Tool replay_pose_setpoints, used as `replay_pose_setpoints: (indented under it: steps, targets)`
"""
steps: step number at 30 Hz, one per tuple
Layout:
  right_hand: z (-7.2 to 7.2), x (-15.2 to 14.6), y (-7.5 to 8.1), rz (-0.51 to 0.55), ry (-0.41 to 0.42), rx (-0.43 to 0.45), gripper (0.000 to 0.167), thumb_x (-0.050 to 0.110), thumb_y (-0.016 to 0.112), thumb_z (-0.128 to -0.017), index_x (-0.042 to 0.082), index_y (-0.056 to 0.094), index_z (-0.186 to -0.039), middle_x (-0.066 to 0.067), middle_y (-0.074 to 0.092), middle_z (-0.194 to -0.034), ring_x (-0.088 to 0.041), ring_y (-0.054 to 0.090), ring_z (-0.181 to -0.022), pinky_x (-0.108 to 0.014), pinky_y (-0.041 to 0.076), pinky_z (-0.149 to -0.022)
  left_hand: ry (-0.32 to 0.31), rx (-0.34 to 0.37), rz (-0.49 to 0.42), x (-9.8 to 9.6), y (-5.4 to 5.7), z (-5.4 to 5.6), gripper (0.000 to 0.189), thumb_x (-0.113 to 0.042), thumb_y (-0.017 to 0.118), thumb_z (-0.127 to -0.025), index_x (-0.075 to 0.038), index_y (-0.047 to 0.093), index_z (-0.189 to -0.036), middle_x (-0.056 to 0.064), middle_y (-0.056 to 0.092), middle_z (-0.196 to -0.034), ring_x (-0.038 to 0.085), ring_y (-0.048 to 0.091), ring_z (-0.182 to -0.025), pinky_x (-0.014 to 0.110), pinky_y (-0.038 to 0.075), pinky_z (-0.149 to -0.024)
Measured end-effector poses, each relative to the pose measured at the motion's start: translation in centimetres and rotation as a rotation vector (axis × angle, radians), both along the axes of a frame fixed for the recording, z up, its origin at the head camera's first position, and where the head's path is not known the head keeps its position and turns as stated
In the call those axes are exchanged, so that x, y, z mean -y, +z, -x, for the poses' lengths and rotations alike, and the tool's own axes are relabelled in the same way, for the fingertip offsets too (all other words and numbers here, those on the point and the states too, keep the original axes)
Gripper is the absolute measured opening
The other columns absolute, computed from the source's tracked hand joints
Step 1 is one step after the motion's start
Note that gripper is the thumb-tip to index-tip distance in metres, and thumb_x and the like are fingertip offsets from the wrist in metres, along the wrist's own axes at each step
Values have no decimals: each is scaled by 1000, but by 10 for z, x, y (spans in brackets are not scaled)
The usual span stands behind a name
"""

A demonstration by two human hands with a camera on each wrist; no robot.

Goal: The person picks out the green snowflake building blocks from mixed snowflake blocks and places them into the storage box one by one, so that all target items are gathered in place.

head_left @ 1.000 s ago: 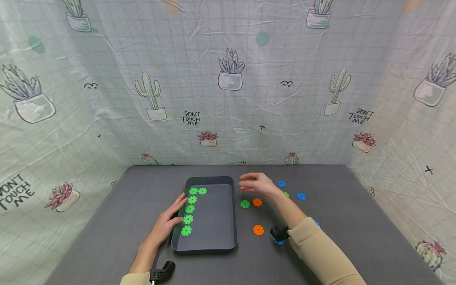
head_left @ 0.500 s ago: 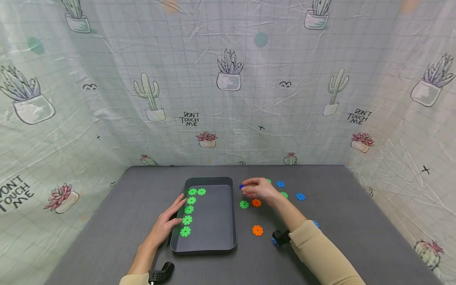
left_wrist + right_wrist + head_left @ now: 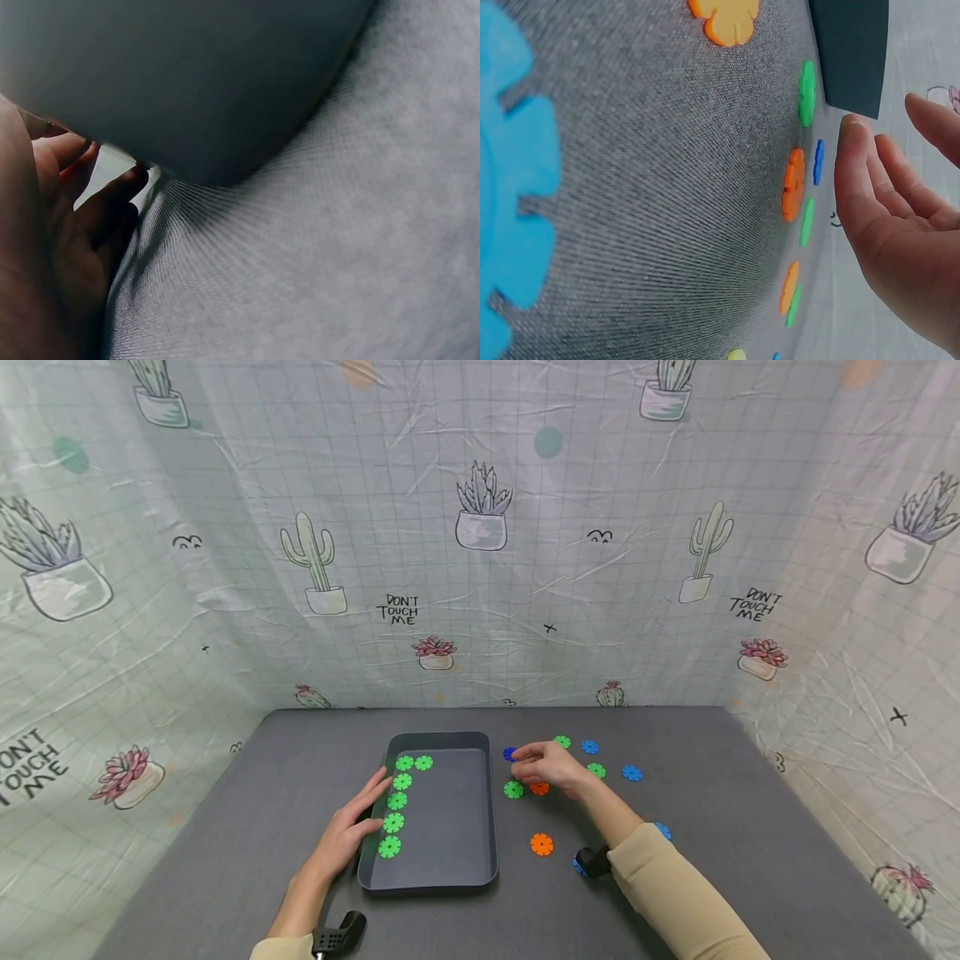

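Observation:
My left hand (image 3: 354, 831) lies along the left rim of a dark grey tray (image 3: 457, 889), its fairly straight fingers touching the edge. Along the tray's left side runs a column of green notched discs (image 3: 393, 822), with another green disc (image 3: 423, 763) beside the top one. Over the table to the right of the tray hovers my right hand (image 3: 551, 766), loosely bent, with nothing seen between its fingers in the right wrist view. A dark blue disc (image 3: 509, 754) lies by its fingertips. Below it are a green disc (image 3: 513, 790) and a partly covered orange disc (image 3: 539, 789).
More discs lie scattered right of the tray: an orange one (image 3: 542, 844), green ones (image 3: 596, 770) and light blue ones (image 3: 632, 773). A light blue disc (image 3: 579, 866) is partly hidden by the right wrist camera. A patterned curtain (image 3: 480, 593) hangs around the table.
My right hand has come down and slightly nearer, and the dark blue disc, hidden a second ago, now shows beside its fingertips. My left hand stays on the tray.

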State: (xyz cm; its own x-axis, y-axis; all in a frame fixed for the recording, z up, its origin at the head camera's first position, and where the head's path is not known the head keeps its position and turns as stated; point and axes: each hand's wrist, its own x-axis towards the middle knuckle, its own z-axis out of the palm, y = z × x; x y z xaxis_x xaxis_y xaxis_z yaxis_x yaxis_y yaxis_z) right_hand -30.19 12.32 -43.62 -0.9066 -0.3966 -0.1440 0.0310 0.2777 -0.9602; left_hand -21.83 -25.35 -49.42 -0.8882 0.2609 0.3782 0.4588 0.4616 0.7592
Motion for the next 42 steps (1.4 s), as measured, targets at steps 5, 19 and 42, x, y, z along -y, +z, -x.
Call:
replay_pose_setpoints:
  steps: [5, 19, 42]
  targets:
    - [3, 0, -1, -2, 11, 10, 45, 4, 66, -95, -15, 54, -134, -20, 67, -118, -30, 66, -107, -44, 52, -93, -2, -11, 0, 1, 0, 1, 59, 1, 59, -91, -2, 49, -149, 14, 33, -161, 41, 27, -146, 33, 25, -111]
    - [6, -2, -2, -32, 46, -27, 46, 0, 68, -92, -15, 54, -133, -20, 67, -114, -30, 67, -104, -42, 53, -90, -21, 28, -37, 2, 3, 3, 61, -1, 60, -91, -6, 49, -150, 11, 32, -162, 37, 25, -148, 21, 23, -108]
    - [5, 6, -16, -198, 49, -163, 48, -8, 80, -78, -15, 62, -121, -19, 68, -105, -26, 65, -94, -36, 54, -84, -1, 47, -20, -1, 4, -2, 61, -1, 60, -90, -6, 49, -150, 9, 33, -162, 35, 25, -148, 46, 26, -111]
